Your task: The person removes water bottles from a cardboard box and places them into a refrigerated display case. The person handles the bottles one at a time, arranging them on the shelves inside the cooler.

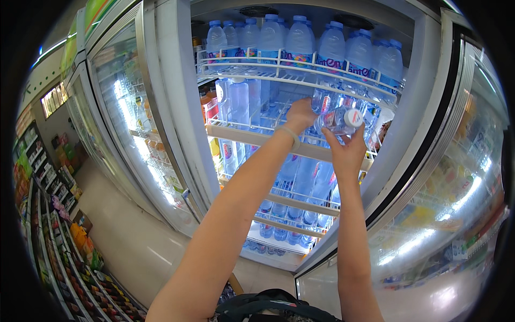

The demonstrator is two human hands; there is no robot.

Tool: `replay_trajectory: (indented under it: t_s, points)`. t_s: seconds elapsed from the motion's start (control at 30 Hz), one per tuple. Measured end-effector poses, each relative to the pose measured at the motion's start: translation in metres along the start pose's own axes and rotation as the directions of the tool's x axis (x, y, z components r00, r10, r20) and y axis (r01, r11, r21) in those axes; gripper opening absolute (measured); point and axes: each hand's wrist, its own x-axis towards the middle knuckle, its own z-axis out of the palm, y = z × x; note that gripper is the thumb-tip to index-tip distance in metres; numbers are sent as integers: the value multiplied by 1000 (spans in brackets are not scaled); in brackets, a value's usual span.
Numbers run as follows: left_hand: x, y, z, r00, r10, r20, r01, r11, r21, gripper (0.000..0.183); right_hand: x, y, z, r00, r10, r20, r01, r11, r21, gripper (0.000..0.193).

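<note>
A clear water bottle (pixel 335 119) with a white cap and a red-and-white label lies tilted at the second shelf of an open drinks fridge, its cap toward me. My right hand (pixel 348 146) is closed on it near the cap, with thumb and fingers on either side. Just left of the bottle's base, my left hand (pixel 301 114) reaches into the same shelf. Its fingertips are turned away and hidden, so whether it grips anything does not show. Behind the held bottle stand similar clear bottles (pixel 323 99).
Blue-capped bottles (pixel 300 45) fill the top shelf behind a white wire rail (pixel 279 64). Lower shelves (pixel 300 205) hold more bottles. An open glass door (pixel 445 198) stands at the right. Another fridge door (pixel 126 102) is at the left, with stocked store shelves (pixel 59 252) beyond the aisle.
</note>
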Motion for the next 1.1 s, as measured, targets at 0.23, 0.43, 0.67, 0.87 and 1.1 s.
replay_trajectory:
  t_s: [0.23, 0.43, 0.67, 0.87, 1.1]
  points:
    - [-10, -53, 2, 984, 133, -122, -166, 930, -328, 51, 26, 12, 21, 990, 20, 140, 50, 878, -475, 81]
    - [-194, -37, -18, 713, 353, -606, -557, 810, -184, 28, 29, 43, 48, 992, 43, 118, 49, 731, -680, 82]
    - [-458, -174, 75, 951, -299, -82, 204, 804, -558, 21, -4, 38, 32, 914, -405, -5, 366, 830, -421, 52]
    - [-721, -269, 88, 546, -820, 171, 810, 464, -358, 18, -268, 91, 42, 881, -26, 473, 30, 1000, 0, 24]
    - [-833, -368, 116, 293, -956, 13, 897, 270, -350, 13, -625, 130, 77, -121, 348, 930, -549, 757, -355, 22]
